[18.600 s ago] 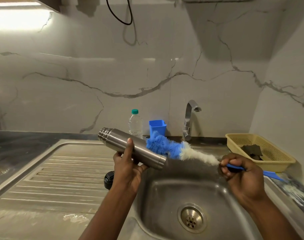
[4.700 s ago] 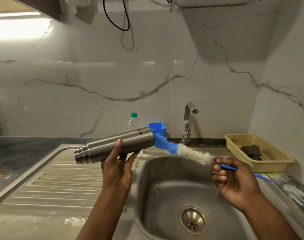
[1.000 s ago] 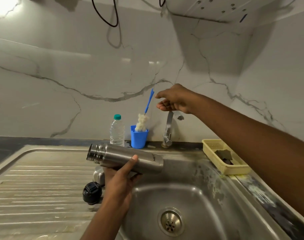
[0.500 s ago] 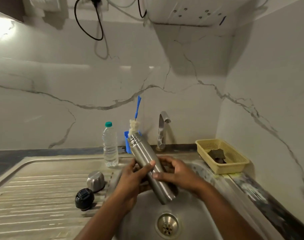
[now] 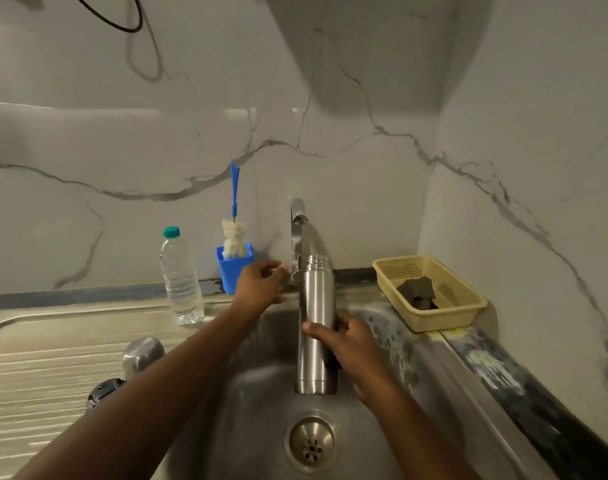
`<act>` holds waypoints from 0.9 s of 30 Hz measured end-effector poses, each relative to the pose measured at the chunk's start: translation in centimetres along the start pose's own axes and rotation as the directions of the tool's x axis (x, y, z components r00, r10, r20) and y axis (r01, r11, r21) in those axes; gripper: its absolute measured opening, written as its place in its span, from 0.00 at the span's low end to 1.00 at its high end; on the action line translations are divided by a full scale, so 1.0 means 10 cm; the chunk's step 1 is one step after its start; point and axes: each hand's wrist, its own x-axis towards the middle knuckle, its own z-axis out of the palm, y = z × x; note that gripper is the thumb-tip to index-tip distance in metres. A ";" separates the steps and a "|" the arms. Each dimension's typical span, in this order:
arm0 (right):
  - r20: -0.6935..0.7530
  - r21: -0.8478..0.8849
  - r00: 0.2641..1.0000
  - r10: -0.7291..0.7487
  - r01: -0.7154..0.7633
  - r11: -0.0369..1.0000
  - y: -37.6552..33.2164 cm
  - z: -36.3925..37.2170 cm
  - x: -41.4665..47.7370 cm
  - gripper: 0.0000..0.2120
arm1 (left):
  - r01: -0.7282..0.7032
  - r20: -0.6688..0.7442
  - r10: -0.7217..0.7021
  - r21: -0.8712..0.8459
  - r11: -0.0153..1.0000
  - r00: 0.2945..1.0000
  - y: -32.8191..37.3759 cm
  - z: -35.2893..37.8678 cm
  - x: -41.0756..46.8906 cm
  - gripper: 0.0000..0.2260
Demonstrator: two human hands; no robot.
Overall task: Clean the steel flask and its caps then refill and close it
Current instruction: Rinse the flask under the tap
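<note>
Steel flask [image 5: 315, 323] now upright over sink [image 5: 254, 410], mouth below tap [image 5: 297, 233], right hand [image 5: 347, 344] wrapped round it. Brush [image 5: 234, 235] returned to far cup [image 5: 234, 271]. Left hand [image 5: 261, 284] at tap lever, grip unclear. Rinse judged next.

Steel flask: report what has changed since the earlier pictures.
The right hand put the brush into the blue cup and took the flask from the left hand, which let go and reached to the tap. The flask turned from lying sideways to upright, mouth up under the spout. The water bottle, steel cap, black cap and basket stayed put.
</note>
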 end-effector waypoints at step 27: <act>0.038 -0.171 0.998 -0.052 0.058 0.984 0.16 0.09 0.12 0.28 | 0.164 0.143 -0.149 -0.102 0.981 0.978 -0.09 0.03 0.23 0.14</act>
